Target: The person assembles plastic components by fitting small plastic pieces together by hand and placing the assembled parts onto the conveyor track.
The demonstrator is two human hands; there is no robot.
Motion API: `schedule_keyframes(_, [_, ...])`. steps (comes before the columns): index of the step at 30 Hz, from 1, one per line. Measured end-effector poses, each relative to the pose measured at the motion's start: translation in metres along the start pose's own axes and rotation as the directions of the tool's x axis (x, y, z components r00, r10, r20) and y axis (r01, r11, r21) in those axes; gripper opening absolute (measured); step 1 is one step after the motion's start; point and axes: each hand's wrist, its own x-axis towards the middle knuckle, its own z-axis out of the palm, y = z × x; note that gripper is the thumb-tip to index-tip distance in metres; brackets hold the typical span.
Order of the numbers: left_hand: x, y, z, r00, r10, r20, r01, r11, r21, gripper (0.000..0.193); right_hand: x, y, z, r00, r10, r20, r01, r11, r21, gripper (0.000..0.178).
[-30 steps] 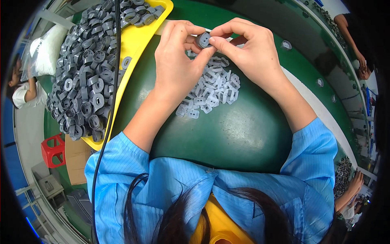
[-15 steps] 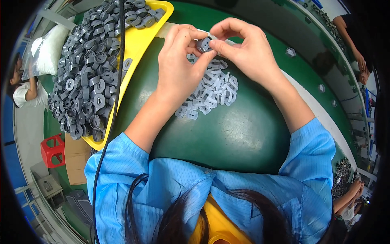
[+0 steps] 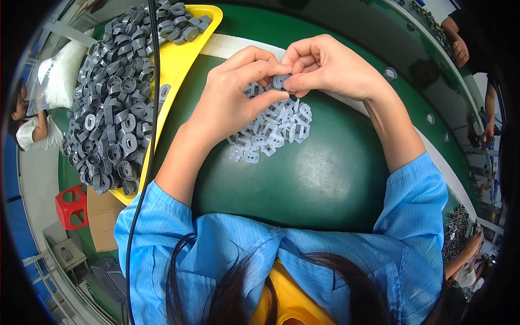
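Above a pile of small translucent white plastic inserts (image 3: 273, 127), both my hands meet around one grey oval plastic cap (image 3: 280, 82). Thumb and fingers of my left hand (image 3: 233, 89) close around its left side. My right hand (image 3: 325, 70) pinches the cap from the right, its thumb lying against the face. Small dark holes show on that face; the fingers cover most of the rest. The white inserts lie loose on the green table just below my fingers.
A yellow tray (image 3: 181, 73) heaped with grey oval caps (image 3: 116, 116) stands on the left. A black cable (image 3: 153, 108) hangs in front of it. A red stool (image 3: 72, 207) and cardboard (image 3: 103, 219) are lower left. Other people's hands (image 3: 460, 51) appear at the right edge.
My hands have come slightly down and closer together around the grey cap. The right hand's raised fingers have curled in, and the cap's face is more covered.
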Motion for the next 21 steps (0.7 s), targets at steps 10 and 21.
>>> schedule_keyframes(10, [0.001, -0.002, 0.009, 0.954, 0.04, -0.297, -0.027, 0.998, 0.048, 0.035, 0.005, 0.007, -0.012, 0.994, -0.046, -0.095, 0.082, 0.9, 0.428, 0.028])
schedule_keyframes(21, [0.005, 0.001, 0.0, 0.968, 0.126, -0.219, -0.102, 0.988, 0.118, 0.039, 0.008, 0.012, 0.0, 0.99, -0.139, 0.011, 0.116, 0.865, 0.488, 0.017])
